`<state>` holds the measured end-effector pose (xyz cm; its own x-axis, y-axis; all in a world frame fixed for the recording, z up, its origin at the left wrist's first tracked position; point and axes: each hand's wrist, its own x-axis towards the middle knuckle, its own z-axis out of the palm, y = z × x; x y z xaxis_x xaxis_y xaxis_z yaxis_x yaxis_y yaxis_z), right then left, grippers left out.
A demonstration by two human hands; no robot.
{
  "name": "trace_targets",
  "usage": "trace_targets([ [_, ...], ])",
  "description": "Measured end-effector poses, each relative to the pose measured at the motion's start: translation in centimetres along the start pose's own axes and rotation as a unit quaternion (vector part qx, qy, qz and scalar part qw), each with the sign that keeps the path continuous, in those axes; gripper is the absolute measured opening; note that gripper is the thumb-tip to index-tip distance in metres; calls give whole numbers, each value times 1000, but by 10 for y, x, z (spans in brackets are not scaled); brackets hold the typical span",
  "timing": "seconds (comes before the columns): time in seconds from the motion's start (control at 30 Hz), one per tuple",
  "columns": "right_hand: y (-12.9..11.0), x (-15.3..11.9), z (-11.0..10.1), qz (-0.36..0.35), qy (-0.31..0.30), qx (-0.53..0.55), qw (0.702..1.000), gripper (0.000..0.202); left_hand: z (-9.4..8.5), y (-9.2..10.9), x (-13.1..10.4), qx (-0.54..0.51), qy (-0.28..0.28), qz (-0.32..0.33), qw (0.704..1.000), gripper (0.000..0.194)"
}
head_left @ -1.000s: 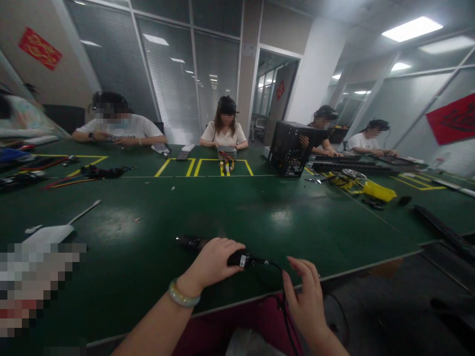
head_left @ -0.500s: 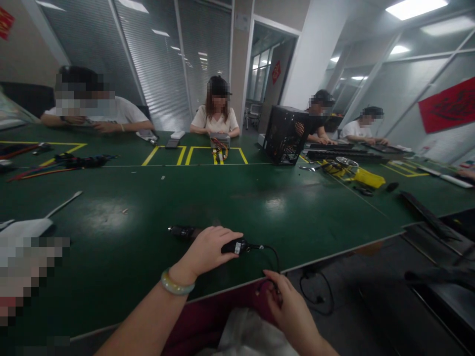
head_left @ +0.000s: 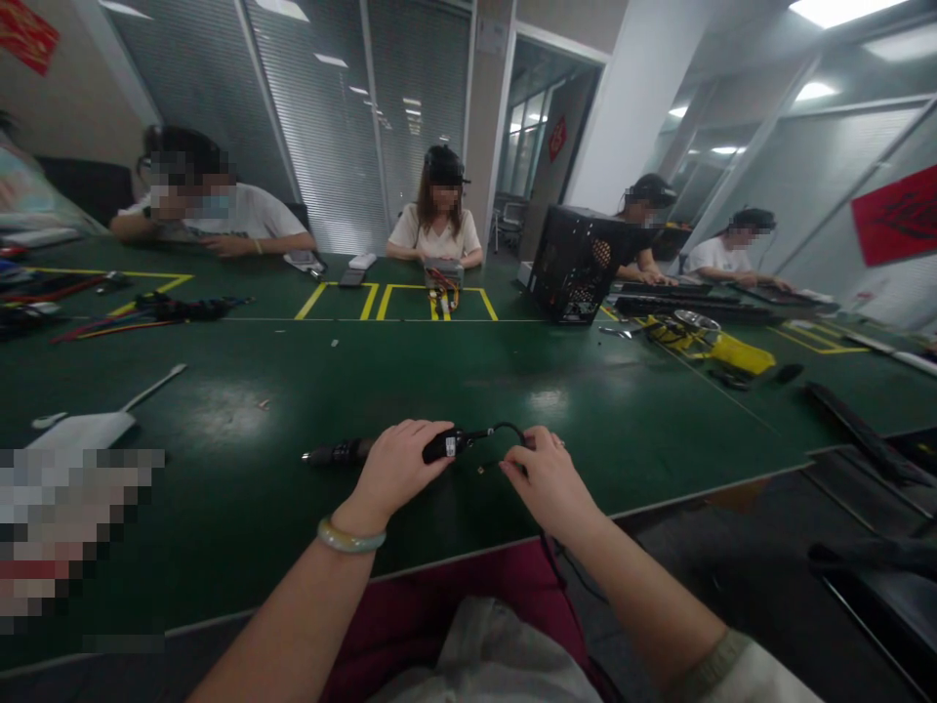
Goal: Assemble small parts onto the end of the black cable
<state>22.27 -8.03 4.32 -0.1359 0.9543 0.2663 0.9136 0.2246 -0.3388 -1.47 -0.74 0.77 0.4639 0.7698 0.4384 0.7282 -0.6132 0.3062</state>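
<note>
My left hand [head_left: 401,471], with a jade-coloured bangle at the wrist, is wrapped over a black electric screwdriver [head_left: 344,452]. The screwdriver lies sideways near the front of the green table [head_left: 241,527], its metal tip pointing left. From its right end, where a small white label shows, a thin black cable [head_left: 507,426] curves over to my right hand [head_left: 543,476]. My right fingers are pinched on this cable. A short end with a small metallic tip sticks out to the left of them. More cable hangs from the hand over the table edge.
Ahead stands a black computer case [head_left: 575,266]. Right of it lie a yellow object [head_left: 739,353] and black cables. A white pouch-like item [head_left: 92,430] and bundled wires [head_left: 176,308] lie at left. Several people sit across the table; one has a grey box with wires [head_left: 443,275].
My right hand has risen from below the table edge to above the table, bringing the cable up beside the screwdriver. My left hand and the screwdriver have shifted slightly left and away from me.
</note>
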Motion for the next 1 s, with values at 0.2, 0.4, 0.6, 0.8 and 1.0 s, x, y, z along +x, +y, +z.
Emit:
trace_targets([
  [0.2, -1, 44, 13, -118, -52, 3, 992, 11, 4, -2, -2, 50, 13, -49, 997, 33],
  [0.4, 13, 69, 31, -52, -109, 199, 972, 21, 4, 0, -1, 42, 11, -44, 998, 28],
  [0.6, 14, 68, 61, -24, -95, 341, 935, 24, 12, 12, 5, 22, 23, 1, 999, 42],
  [0.8, 14, 62, 71, -6, -105, 426, 899, 28, 23, 17, 13, 29, -11, -17, 999, 21],
  [1.0, 22, 57, 62, 12, -77, 409, 909, 26, 11, 15, 6, 20, -28, -1, 999, 16],
])
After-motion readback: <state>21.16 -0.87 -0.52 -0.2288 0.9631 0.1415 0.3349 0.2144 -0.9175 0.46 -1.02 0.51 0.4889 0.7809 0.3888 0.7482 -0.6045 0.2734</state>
